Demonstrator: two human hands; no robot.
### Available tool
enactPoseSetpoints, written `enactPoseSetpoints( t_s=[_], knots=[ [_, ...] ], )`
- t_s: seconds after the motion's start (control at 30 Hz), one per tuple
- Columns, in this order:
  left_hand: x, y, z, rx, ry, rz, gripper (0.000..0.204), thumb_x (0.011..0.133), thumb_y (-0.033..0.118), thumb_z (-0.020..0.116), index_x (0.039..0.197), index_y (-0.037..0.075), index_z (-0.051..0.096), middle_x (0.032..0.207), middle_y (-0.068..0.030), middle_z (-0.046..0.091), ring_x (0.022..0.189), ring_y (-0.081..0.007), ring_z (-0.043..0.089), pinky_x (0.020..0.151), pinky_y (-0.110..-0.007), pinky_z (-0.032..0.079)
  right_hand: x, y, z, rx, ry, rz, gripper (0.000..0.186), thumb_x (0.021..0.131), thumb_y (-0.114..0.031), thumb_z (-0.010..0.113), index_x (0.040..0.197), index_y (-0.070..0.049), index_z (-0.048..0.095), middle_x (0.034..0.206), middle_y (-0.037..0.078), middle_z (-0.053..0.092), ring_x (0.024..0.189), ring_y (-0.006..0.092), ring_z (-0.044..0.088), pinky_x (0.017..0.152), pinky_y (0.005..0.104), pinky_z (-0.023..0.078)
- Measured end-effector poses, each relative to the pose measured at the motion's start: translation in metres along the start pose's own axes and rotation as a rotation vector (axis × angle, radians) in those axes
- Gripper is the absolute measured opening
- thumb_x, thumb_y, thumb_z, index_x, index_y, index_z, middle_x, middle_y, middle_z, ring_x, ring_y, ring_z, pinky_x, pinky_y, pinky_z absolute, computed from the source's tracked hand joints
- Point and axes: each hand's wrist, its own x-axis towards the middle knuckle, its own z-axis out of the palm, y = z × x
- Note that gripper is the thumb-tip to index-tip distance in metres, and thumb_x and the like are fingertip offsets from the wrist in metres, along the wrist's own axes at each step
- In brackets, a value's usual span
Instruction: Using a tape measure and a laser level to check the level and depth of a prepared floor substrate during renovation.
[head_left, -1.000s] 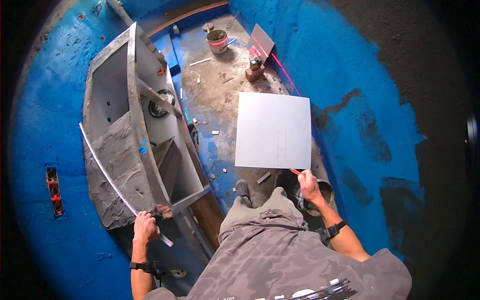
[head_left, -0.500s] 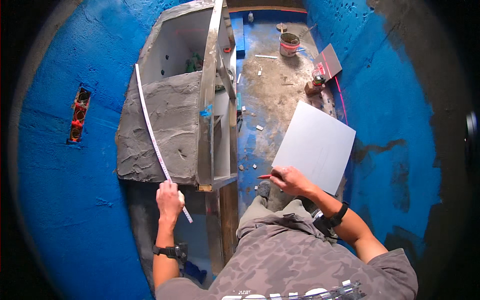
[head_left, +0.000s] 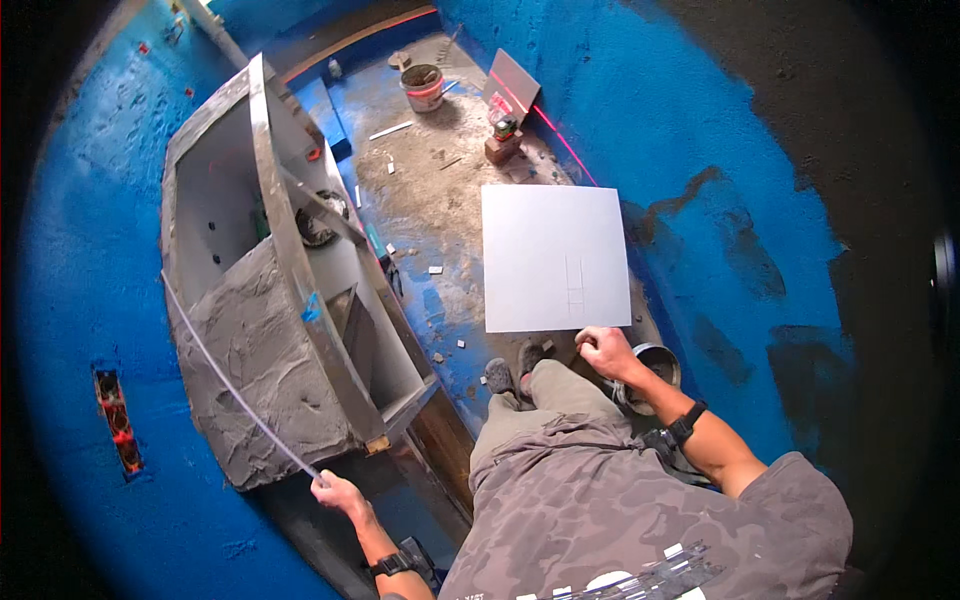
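Observation:
My left hand (head_left: pixel 338 494) is closed around the lower end of a long white measuring tape (head_left: pixel 240 400). The tape curves up and away over the rough grey mortar face (head_left: pixel 250 375) of a boxed-in structure. My right hand (head_left: pixel 607 353) is closed at the near edge of a large white tile (head_left: pixel 545 235). The red pencil that this hand held a moment ago is now hidden by the fingers. Thin drawn lines run up from near the tile's front edge, with short lines across them.
A metal straightedge (head_left: pixel 285 220) runs along the structure. A bucket (head_left: pixel 423 90) stands at the back, with a laser level (head_left: pixel 504 128) on a brick to its right. Another bucket (head_left: pixel 660 362) is partly behind my right forearm. An open socket box (head_left: pixel 119 425) sits in the blue wall.
The view has turned, so the structure and tile appear rotated. My left hand still holds the tape, now seen nearly edge-on. My right hand's pencil has gone from sight.

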Motion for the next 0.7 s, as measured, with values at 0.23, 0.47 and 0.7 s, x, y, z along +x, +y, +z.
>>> enactPoseSetpoints(
  t_s=[0.23, 0.47, 0.7],
  knots=[
    [-0.019, 0.111, -0.011, 0.039, 0.151, 0.412, 0.039, 0.1, 0.03, 0.062, 0.113, -0.007, 0.061, 0.103, -0.0257, 0.069, 0.093, -0.0418, 0.066, 0.082, -0.048, 0.052, 0.001, 0.051, -0.046, 0.59, 0.124, 0.241, 0.026, 0.104, -0.022, 0.059, 0.099, 0.001, 0.069, 0.079, 0.004, 0.073, 0.058, 0.0045, 0.057, 0.053, 0.0265, 0.046],
    [-0.048, 0.293, 0.016, -0.013, -0.194, 0.667, 0.035, 0.102, 0.024, 0.061, 0.119, -0.007, 0.062, 0.097, -0.0134, 0.07, 0.084, -0.0241, 0.064, 0.082, -0.037, 0.051, 0.049, 0.023, -0.081, 0.396, 0.406, -0.266, 0.04, 0.102, -0.038, 0.065, 0.094, 0.001, 0.066, 0.074, 0.007, 0.067, 0.067, 0.0135, 0.06, 0.062, 0.0317, 0.049],
    [-0.033, 0.416, 0.117, -0.154, -0.548, 0.826, 0.024, 0.096, 0.011, 0.065, 0.114, -0.005, 0.063, 0.086, -0.0092, 0.067, 0.078, -0.0173, 0.063, 0.073, -0.032, 0.052, 0.095, 0.011, -0.08, 0.794, 0.323, 0.054, 0.028, 0.11, -0.031, 0.048, 0.099, -0.007, 0.057, 0.069, -0.005, 0.044, 0.059, 0.0045, 0.046, 0.052, 0.0236, 0.039]
  ],
)
